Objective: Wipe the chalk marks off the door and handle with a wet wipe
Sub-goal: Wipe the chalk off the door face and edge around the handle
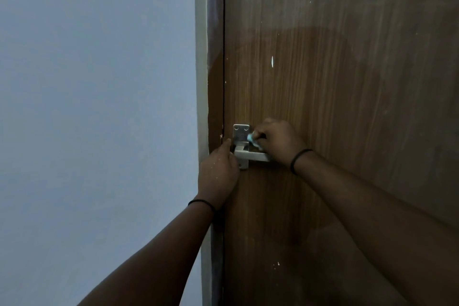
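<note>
A brown wooden door [335, 69] fills the right of the view, with a silver lever handle [250, 155] on a metal plate [240, 131] near its left edge. My right hand [280, 140] pinches a small crumpled wet wipe [251, 138] and holds it against the plate just above the lever. My left hand [218, 169] rests at the door's edge beside the plate, its fingers hidden behind the hand. A white mark [272, 61] shows on the door above the handle, and small white specks [276, 264] lie lower down.
A pale blue-grey wall [99, 119] takes up the left half. A light door frame [202, 57] runs vertically between wall and door. A darker, damp-looking patch spreads across the door around and above the handle.
</note>
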{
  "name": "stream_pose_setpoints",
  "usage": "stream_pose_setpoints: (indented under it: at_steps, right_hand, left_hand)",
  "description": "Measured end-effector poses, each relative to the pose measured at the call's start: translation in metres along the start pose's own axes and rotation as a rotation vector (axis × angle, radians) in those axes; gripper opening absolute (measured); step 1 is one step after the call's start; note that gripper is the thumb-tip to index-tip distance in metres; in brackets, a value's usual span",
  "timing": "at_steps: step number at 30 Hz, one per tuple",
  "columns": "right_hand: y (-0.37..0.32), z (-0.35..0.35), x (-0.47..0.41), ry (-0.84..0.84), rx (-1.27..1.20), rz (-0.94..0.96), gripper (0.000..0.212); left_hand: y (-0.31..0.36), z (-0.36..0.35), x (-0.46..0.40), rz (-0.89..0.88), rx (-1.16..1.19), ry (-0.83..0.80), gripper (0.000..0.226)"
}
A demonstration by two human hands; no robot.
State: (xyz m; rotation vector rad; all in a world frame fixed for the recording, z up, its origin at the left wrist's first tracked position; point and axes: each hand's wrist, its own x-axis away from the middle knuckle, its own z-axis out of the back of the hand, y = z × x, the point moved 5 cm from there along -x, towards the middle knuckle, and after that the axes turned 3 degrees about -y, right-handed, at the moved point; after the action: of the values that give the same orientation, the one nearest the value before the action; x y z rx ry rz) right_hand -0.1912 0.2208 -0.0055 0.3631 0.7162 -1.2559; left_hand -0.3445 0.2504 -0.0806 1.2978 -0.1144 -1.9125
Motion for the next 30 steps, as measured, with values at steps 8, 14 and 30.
stream_pose_setpoints:
  at_steps: [8,14,30]
  right_hand:
    - [-0.006,0.013,-0.012,0.114,-0.111,-0.05,0.011]
    - [-0.004,-0.006,-0.007,-0.215,-0.052,-0.083,0.01]
    - [-0.009,0.003,-0.008,-0.039,-0.074,0.016,0.009]
  left_hand:
    - [-0.006,-0.007,0.007,0.008,0.051,0.018,0.037]
    - [-0.009,-0.014,0.01,0.011,0.08,0.043,0.034]
    - [-0.016,-0.018,0.011,0.125,0.229,0.082,0.032]
